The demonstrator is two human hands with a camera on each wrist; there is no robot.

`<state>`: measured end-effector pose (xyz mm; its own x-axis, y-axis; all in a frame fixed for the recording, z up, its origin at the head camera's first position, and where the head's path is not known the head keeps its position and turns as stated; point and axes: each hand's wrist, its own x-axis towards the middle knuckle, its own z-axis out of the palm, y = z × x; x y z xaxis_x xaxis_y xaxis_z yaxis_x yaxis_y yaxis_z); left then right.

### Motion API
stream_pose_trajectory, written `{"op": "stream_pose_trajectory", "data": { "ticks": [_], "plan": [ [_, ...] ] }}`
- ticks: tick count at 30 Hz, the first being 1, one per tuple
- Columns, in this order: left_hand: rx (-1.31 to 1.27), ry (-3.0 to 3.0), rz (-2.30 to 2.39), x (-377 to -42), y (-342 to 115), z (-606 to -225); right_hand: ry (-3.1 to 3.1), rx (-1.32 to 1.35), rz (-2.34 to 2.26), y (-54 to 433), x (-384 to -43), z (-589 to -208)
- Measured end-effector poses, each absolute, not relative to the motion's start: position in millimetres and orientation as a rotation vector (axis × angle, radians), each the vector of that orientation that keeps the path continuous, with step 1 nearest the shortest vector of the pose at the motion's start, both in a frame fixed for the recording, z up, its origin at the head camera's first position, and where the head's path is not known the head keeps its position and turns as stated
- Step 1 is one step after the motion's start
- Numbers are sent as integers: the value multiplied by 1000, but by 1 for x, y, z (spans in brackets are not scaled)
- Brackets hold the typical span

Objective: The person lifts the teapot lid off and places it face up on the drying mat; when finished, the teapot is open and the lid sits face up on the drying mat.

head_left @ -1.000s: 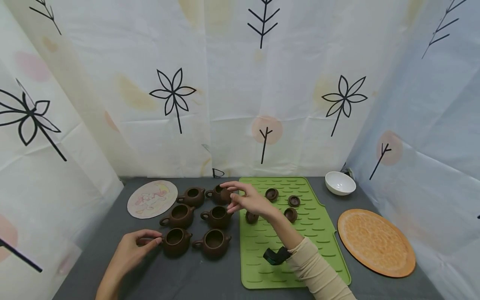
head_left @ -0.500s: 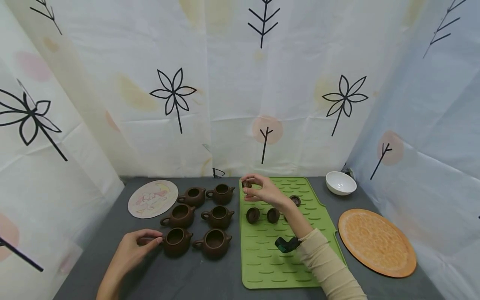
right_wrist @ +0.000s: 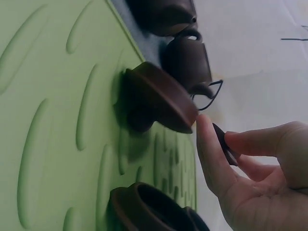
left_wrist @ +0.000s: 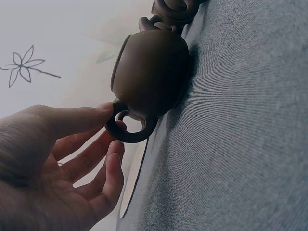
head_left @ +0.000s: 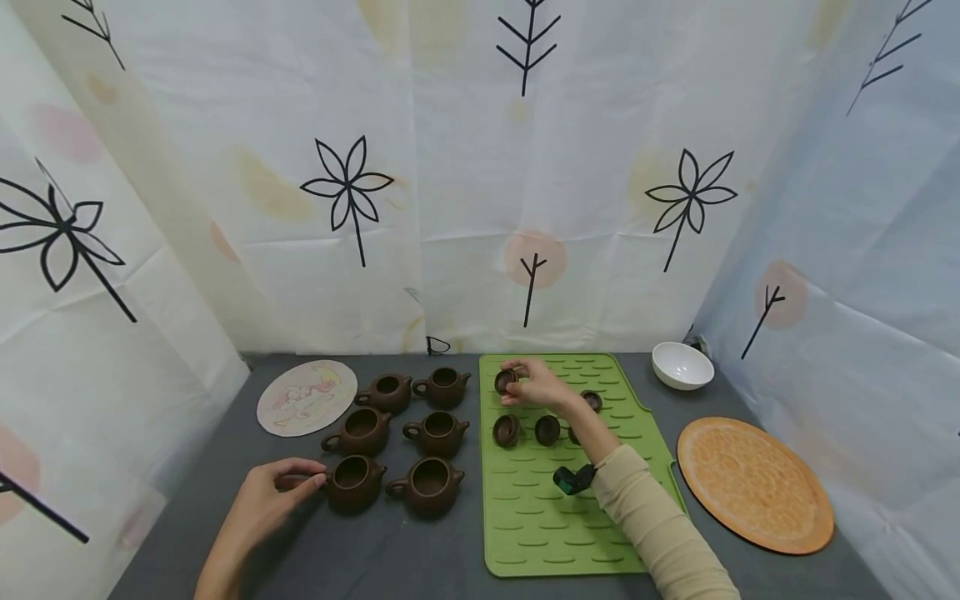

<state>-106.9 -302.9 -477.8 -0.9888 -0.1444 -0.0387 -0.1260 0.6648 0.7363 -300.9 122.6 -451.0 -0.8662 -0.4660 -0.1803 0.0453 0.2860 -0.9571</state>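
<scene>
My left hand (head_left: pixel 262 504) pinches the handle (left_wrist: pixel 130 138) of the front-left brown teapot (head_left: pixel 354 486), thumb on top of the loop. That teapot stands lidless on the grey cloth. Over the back-left corner of the green mat, my right hand (head_left: pixel 543 388) holds a small dark teapot lid (head_left: pixel 505 382) between thumb and fingers; the right wrist view shows this held lid (right_wrist: pixel 224 144) edge-on. Nearer on the mat lie a tilted lid (head_left: pixel 506 431) and another lid (head_left: pixel 547 430). A further lid (head_left: pixel 592 401) is partly covered by my right forearm.
Several other lidless teapots stand in two columns left of the mat (head_left: pixel 540 533), among them a back-right teapot (head_left: pixel 442 390). A round picture mat (head_left: pixel 307 398) lies at the left. At the right are a white bowl (head_left: pixel 682 367) and a round orange-brown mat (head_left: pixel 753 483).
My right hand has moved right from the back-right teapot to above the green mat, carrying a lid, and that teapot's mouth now shows uncovered. The left hand keeps its place.
</scene>
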Motion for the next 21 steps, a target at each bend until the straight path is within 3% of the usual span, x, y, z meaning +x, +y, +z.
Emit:
{"op": "stream_pose_trajectory", "data": {
  "ticks": [21],
  "plan": [
    [255, -2849, -1250, -108, -302, -479, 2260, -507, -1400, 123, -305, -460]
  ]
}}
